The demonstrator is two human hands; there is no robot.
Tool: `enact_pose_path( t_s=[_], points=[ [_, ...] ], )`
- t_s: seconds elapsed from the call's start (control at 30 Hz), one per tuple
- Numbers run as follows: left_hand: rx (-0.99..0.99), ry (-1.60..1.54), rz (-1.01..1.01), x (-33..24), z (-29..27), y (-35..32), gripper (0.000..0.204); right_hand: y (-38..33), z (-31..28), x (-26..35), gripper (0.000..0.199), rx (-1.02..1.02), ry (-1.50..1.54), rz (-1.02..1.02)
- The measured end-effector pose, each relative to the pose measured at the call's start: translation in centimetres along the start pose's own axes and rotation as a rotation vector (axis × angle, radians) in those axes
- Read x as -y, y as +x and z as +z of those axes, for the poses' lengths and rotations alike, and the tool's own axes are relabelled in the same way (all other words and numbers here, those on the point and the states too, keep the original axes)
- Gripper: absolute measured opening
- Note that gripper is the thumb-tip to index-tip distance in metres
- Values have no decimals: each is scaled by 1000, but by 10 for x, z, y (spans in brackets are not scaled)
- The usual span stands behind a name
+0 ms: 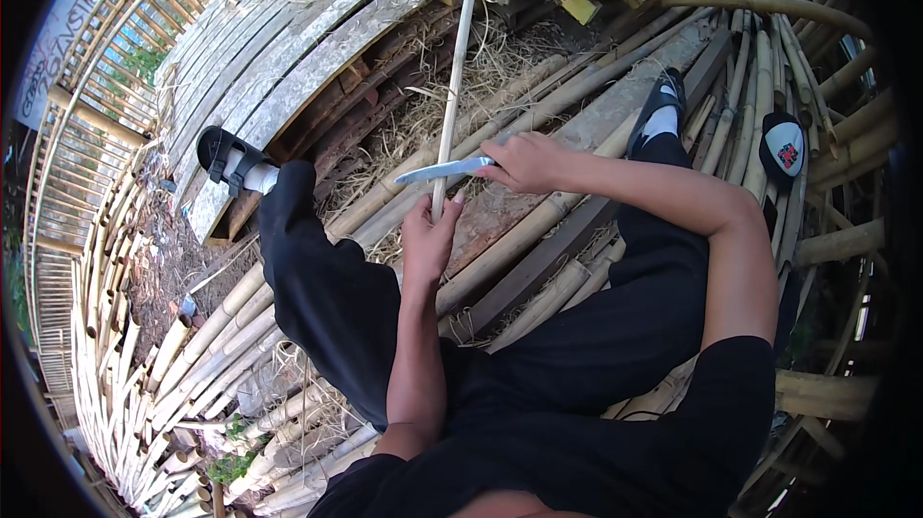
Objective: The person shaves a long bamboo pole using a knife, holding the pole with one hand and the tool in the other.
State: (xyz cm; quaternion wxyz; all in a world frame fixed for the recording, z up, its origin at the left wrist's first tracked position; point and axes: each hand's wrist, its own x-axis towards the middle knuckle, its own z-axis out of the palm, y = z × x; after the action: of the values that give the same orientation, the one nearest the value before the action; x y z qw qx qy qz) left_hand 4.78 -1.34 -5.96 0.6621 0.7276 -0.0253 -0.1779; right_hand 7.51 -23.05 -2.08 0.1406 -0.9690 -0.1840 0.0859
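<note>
My left hand [429, 237] is closed around the lower end of a pale, split bamboo strip [455, 90]. The strip points up and away from me, its far end near the wooden boards. In my right hand [525, 163] is the handle of a knife [444, 170], mostly hidden by the fingers. Its broad, shiny blade points left and crosses the strip just above my left hand. Whether the edge bites into the strip, I cannot tell.
Bamboo poles [538, 258] lie beneath and around my legs. Ahead is a slatted wooden platform [288, 47], with dry shavings [481, 90] by its edge. A black and white cap [784, 145] rests at the right. A bamboo fence [72, 162] curves along the left.
</note>
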Motion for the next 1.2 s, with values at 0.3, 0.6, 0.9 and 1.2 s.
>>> enact_pose_path(
  t_s=[0.3,0.6,0.9,1.2],
  points=[
    [4,-46,-60,1,-2,-1,26,3,-18,-22,35,-38,-29,-29],
    [31,-108,-144,-8,-10,-2,28,9,-14,-22,35,-175,146,-339],
    [36,-132,-87,0,-11,2,23,-3,-12,-17,34,-123,76,84],
    [20,-101,-11,7,-12,-3,21,33,-32,-64,35,-199,-34,396]
  ],
)
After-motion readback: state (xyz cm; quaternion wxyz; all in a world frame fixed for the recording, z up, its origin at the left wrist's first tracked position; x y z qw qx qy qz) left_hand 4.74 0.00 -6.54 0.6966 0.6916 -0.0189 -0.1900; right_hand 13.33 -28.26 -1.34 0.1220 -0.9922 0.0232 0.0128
